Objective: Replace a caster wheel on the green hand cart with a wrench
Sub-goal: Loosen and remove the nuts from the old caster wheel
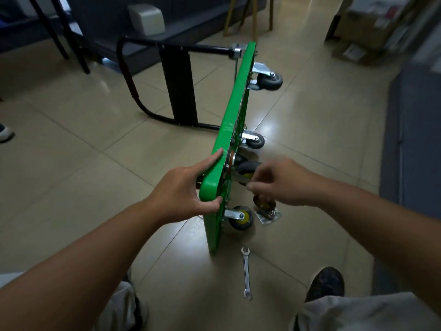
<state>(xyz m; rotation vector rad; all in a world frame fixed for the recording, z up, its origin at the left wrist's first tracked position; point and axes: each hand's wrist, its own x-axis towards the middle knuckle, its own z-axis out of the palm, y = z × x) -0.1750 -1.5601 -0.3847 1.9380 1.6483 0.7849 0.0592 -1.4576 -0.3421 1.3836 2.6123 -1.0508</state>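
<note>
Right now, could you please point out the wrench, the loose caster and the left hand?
wrench [246,273]: head view, middle of shaft.
loose caster [269,215]: head view, mounting plate.
left hand [188,189]: head view, its back; it grips the cart [234,108].

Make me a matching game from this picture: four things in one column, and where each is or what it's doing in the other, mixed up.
Things
1. wrench
2. loose caster
3. left hand
4. cart handle

States
A. grips the near edge of the green deck
B. black, juts out left of the deck
C. lies flat on the floor by the dark shoe
D. stands on the floor, plate down, beside the deck

Pairs: 1-C, 2-D, 3-A, 4-B
</note>
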